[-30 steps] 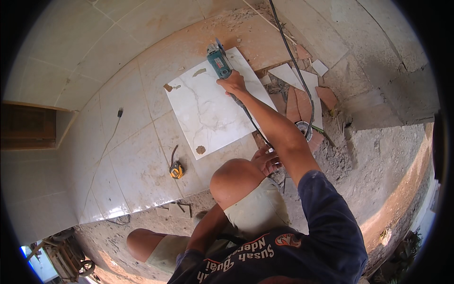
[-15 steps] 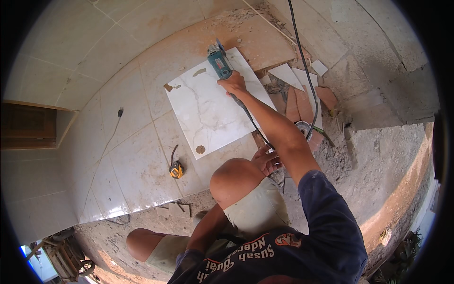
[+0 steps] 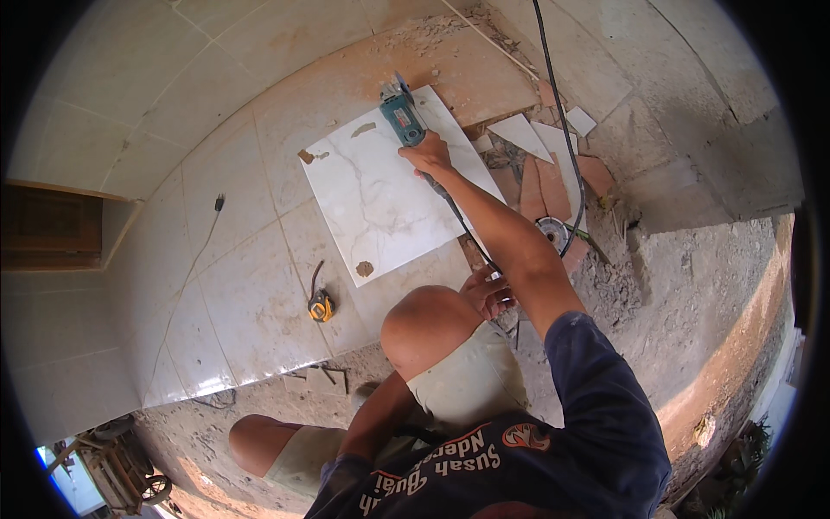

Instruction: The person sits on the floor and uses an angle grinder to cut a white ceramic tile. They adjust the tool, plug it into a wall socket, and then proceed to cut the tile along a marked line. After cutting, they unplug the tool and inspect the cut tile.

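My right hand (image 3: 426,154) is wrapped round the rear body of a teal and black angle grinder (image 3: 402,119). Its disc end sits at the far edge of a square white marbled tile (image 3: 389,199), which has brown patches at two corners. From the grinder's rear a black power cord (image 3: 458,216) runs back beneath my right forearm. My left hand (image 3: 487,294) comes out beside my bent knee, its fingers closed on the cord near a small pale piece. My right forearm and the knee partly hide that grip.
A yellow and black tape measure (image 3: 321,306) lies on the floor tiles left of my knee. Farther left is a loose plug (image 3: 219,202) on a thin cord. Broken tile pieces (image 3: 545,186) and a round disc-like part (image 3: 552,232) lie on the right. Another black cable (image 3: 553,78) crosses the upper right.
The black cable at the upper right has shifted slightly to the right. Both hands and the grinder hold nearly the same places; the whole view has moved a little.
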`<state>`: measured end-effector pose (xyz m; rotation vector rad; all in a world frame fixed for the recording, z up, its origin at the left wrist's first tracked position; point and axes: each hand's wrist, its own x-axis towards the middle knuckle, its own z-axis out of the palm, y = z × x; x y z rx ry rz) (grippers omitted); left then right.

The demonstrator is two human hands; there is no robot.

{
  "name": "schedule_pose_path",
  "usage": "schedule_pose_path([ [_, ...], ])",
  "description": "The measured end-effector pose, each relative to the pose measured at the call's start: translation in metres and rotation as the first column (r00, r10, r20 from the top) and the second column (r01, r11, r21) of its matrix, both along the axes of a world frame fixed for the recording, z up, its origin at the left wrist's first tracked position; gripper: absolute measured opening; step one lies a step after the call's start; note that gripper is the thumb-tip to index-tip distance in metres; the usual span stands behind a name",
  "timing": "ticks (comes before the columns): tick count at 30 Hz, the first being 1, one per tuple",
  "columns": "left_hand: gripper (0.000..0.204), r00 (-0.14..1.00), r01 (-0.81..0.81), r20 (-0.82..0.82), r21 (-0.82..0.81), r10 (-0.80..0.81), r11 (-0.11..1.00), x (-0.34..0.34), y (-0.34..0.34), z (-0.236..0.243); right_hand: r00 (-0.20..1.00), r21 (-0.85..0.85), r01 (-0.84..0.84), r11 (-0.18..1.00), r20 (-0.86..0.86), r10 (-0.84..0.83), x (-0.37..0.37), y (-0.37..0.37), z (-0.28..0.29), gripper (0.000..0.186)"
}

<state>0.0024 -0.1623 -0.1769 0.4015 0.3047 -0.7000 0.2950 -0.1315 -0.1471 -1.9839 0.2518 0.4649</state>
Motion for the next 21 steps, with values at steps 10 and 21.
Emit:
schedule_pose_path([
  [10, 0.052, 0.998, 0.062, -0.006, 0.033, -0.062, 0.998, -0.011, -0.006, 0.001, 1.0, -0.005, 0.003, 1.0, -0.003, -0.003, -0.018, -0.009, 0.0, 0.054],
  [21, 0.047, 0.996, 0.084, -0.022, -0.027, -0.084, 0.996, -0.033, -0.019, -0.005, 1.0, -0.008, 0.012, 1.0, -0.015, -0.012, -0.041, -0.02, 0.005, 0.052],
])
